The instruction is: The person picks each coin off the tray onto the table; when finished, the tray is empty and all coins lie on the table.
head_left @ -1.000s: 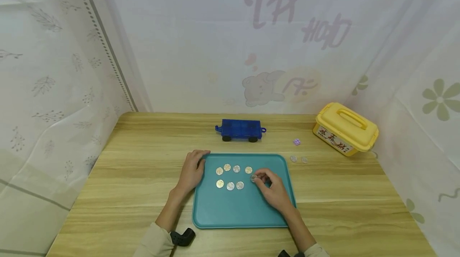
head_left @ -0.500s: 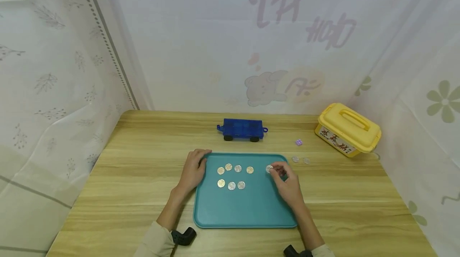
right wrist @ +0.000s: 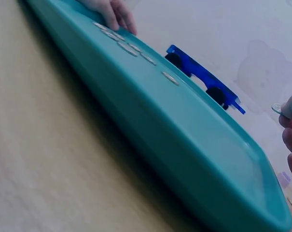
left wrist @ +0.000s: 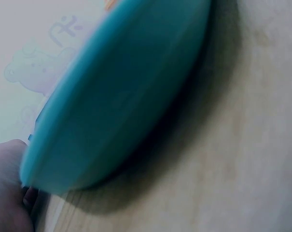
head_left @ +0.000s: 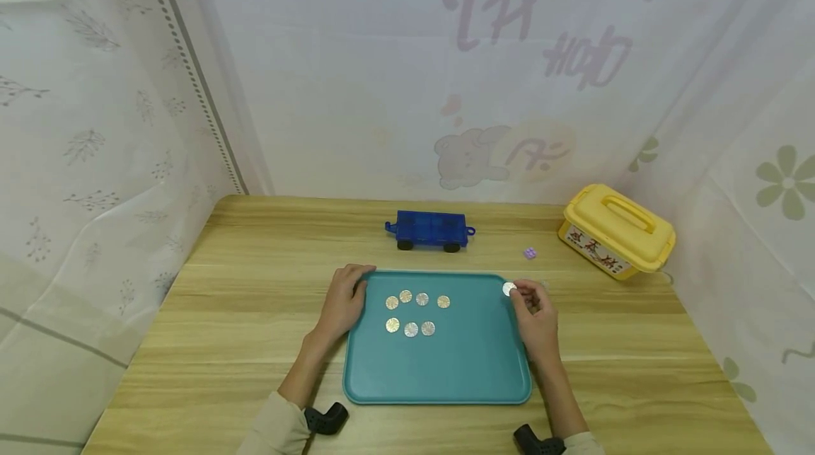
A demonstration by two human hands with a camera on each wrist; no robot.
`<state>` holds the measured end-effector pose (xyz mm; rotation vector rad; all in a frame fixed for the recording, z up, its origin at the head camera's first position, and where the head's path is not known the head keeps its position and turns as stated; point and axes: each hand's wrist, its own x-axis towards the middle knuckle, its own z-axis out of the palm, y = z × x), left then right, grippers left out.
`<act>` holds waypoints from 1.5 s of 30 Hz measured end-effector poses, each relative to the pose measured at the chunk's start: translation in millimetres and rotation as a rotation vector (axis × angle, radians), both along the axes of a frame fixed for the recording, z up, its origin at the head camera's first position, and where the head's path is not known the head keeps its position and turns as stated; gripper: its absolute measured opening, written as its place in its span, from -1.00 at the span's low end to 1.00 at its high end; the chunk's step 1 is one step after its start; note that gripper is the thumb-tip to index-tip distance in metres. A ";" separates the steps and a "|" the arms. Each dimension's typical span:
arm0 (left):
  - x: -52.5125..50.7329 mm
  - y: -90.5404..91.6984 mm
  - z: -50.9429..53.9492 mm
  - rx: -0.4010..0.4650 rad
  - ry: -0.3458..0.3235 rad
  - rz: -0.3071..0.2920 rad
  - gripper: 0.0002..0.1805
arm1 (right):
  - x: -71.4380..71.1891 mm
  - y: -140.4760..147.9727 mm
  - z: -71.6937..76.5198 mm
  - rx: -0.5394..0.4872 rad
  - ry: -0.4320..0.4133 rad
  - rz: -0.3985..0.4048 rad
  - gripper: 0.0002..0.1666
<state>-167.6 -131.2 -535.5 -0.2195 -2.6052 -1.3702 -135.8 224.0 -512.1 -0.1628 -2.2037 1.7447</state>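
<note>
The right hand [head_left: 536,313] pinches one coin [head_left: 509,289] between thumb and finger, at the far right corner of the green tray [head_left: 439,370]. The left hand [head_left: 342,303] rests at the tray's far left corner, its fingers relaxed. Seven other coins [head_left: 422,299] lie flat on the tray, in two rows. Behind it, on the tabletop [head_left: 255,250], stands a blue toy wagon [head_left: 433,228].

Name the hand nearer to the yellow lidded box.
Right. The right hand, pinching a disc, is in front and left of the yellow box; the left hand, at the left edge of the tray, lies much farther left.
</note>
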 end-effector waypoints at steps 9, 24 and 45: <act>-0.9 -0.5 -0.4 -0.004 0.006 -0.001 -0.66 | 0.7 14.3 12.7 -0.029 -0.018 -0.126 -0.72; 1.0 1.1 0.8 0.007 0.035 0.002 -0.65 | -10.8 51.9 -6.1 0.031 0.028 -0.291 -0.70; 2.1 1.0 2.8 0.011 0.038 0.004 -0.65 | -23.7 95.8 -21.7 0.321 -0.076 -0.286 -0.71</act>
